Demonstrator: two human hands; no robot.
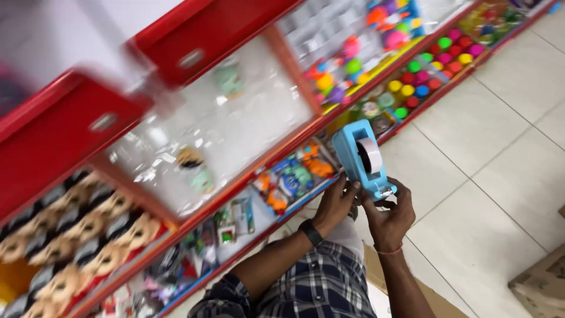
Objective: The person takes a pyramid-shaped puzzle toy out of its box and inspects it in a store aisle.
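Observation:
A light blue tape dispenser [356,154] with a white roll of tape in it is held up in front of the shelves. My left hand [334,204] grips its lower left side, a black band on the wrist. My right hand [389,218] holds its lower end by the cutter, fingers curled around it, a thin red thread on the wrist. A white object shows between my forearms, partly hidden.
A red shop shelf unit [200,35] runs diagonally, filled with packed toys, coloured balls [429,73] and clear plastic bags [229,123]. Masks [76,235] lie at lower left. Pale floor tiles [500,165] spread to the right. A cardboard box [541,282] sits at lower right.

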